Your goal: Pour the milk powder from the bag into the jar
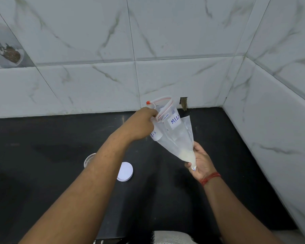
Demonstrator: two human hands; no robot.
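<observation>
Clear bag (174, 136) held mid-air: left hand (143, 124) fingers pinch zip top, right hand (200, 160) fingers grip powder-filled corner; jar (89, 160) far left on tabletop (42, 138).

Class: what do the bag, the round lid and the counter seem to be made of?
Bag: thin clear plastic film; creased, powder visible through it.
Lid: probably white plastic, smooth and opaque.
Counter: dark polished stone, likely; faintly reflective.

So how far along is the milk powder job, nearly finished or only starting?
Early. Done: the round white lid lies on the black counter beside the clear jar, so the jar is open. In hand: the left hand holds the clear zip-top plastic bag at its open mouth, the right hand its bottom corner, where the white powder sits. Left: all the pouring.
</observation>
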